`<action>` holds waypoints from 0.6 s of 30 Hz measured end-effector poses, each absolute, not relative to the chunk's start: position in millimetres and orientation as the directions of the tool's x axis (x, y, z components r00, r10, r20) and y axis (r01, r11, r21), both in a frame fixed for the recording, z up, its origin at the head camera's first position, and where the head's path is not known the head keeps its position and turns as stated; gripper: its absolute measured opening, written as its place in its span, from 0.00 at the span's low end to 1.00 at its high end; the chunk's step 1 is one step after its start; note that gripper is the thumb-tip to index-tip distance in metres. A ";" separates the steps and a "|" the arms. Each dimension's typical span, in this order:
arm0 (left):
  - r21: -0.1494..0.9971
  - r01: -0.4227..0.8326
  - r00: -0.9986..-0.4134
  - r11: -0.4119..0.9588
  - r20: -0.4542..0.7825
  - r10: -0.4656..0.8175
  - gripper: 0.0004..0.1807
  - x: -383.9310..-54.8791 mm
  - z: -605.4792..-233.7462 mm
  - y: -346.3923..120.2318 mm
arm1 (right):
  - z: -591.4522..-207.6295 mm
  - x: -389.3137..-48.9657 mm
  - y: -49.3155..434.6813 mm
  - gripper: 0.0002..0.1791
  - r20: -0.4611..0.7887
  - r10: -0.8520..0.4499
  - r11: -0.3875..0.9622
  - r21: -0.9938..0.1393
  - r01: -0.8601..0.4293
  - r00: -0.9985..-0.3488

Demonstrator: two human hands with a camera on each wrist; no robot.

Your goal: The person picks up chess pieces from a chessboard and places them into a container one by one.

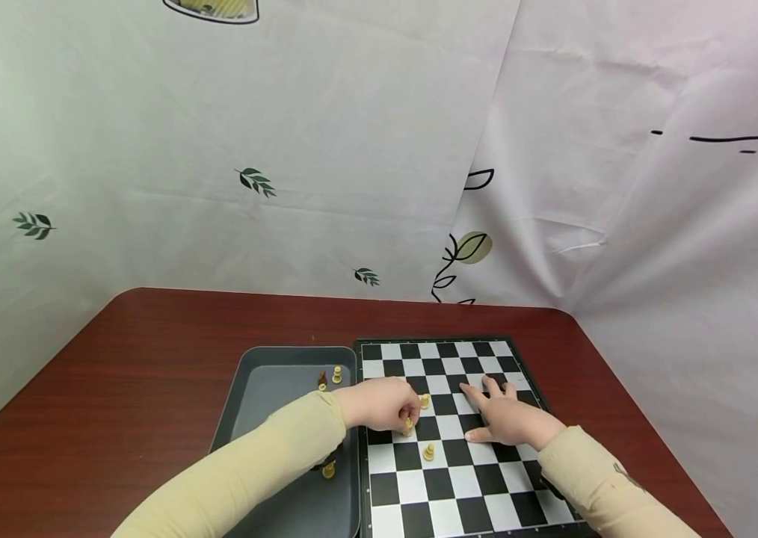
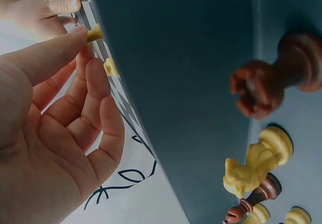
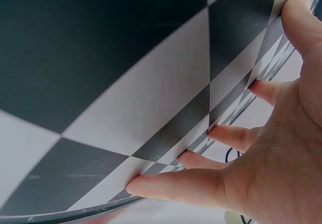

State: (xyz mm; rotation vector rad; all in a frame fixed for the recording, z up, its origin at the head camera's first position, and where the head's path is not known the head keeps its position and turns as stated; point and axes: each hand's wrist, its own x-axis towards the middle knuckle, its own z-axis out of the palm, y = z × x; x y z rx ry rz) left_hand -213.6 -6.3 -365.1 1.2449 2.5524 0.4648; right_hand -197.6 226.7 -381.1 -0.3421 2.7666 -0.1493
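My left hand (image 1: 382, 403) pinches a pale yellow chess piece (image 1: 409, 426) between thumb and fingertips, at the left side of the chessboard (image 1: 411, 487). Its kind is hidden by the fingers; part of this piece (image 2: 94, 33) shows in the left wrist view. Two more yellow chess pieces stand on the board: one (image 1: 424, 401) just beyond the fingers, another (image 1: 429, 452) nearer to me. On the board's right half, my right hand (image 1: 510, 418) rests with fingers spread, its fingertips (image 3: 138, 184) touching the squares, and holds nothing.
A dark grey tray (image 1: 271, 373) adjoins the board's left edge. In it are a brown rook (image 2: 256, 90), a yellow knight (image 2: 256, 161) and several other pieces, partly covered by my left forearm. Both lie on a reddish-brown table (image 1: 150, 359), with a printed white cloth (image 1: 352, 149) behind.
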 end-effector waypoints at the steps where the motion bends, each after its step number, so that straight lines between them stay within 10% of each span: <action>1: 0.398 0.710 -0.599 0.581 -0.094 0.795 0.07 -213.6 -364.9 -6.7 | -380.9 -197.7 226.6 0.45 -0.327 -0.254 0.965 -0.145 -0.218 -0.910; 18: 0.437 0.679 -0.629 0.590 -0.068 0.775 0.07 -214.8 -353.7 -15.2 | -379.4 -197.9 225.7 0.45 -0.333 -0.242 0.968 -0.140 -0.207 -0.911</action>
